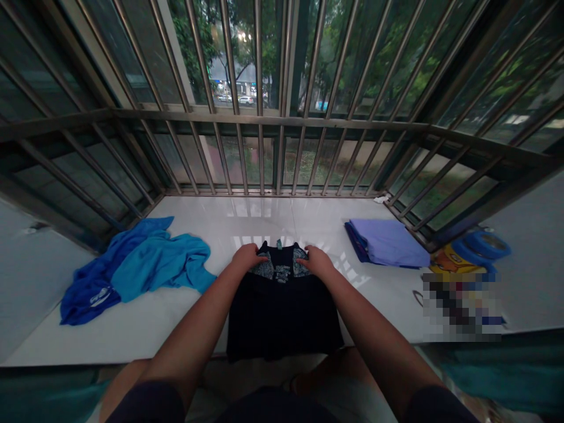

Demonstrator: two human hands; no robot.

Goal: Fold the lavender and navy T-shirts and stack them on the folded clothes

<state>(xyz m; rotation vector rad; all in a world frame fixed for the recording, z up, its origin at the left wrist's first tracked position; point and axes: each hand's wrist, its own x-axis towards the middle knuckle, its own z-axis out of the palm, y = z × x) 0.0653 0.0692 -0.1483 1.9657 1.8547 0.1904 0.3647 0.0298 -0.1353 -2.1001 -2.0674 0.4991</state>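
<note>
A dark navy garment (282,317) with a patterned collar lies flat on the white sill (247,220) in front of me, its lower edge hanging over the front. My left hand (247,257) grips its top left corner by the collar. My right hand (316,260) grips the top right corner. Both hands rest on the fabric, fingers curled over the edge.
A crumpled pile of blue shirts (136,267) lies at the left. A folded lavender garment (388,242) sits at the right, near a blue tape roll (482,247) and a yellow printed item (452,261). Metal window bars (264,147) enclose the back and sides.
</note>
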